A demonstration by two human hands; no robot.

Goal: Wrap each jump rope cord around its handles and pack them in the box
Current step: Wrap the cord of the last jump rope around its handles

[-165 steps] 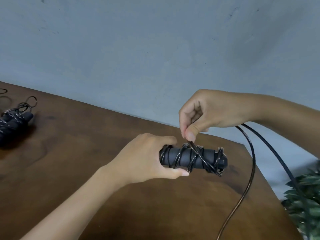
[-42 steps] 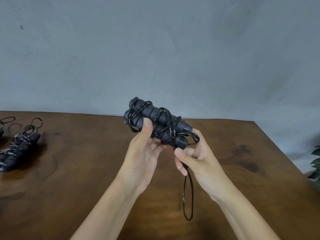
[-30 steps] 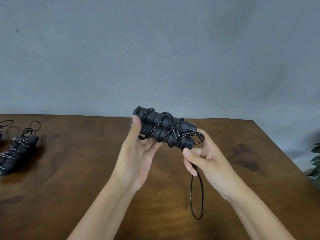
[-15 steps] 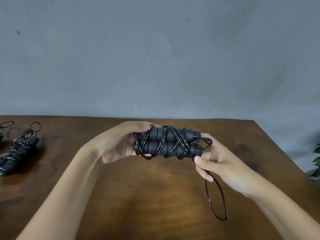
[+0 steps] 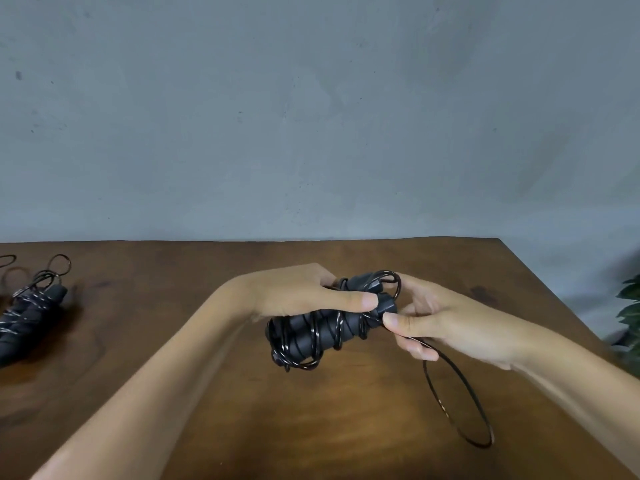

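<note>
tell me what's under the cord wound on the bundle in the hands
Under the wound cord lie two black handles side by side. The left hand covers their upper side, and the right hand pinches the loose loop at the cap end.

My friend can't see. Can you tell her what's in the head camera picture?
Two hands hold a black jump rope bundle above a brown table: the left hand holds the handles, the right hand pinches the cord, whose last loop hangs free. Another wrapped rope lies far left.
</note>
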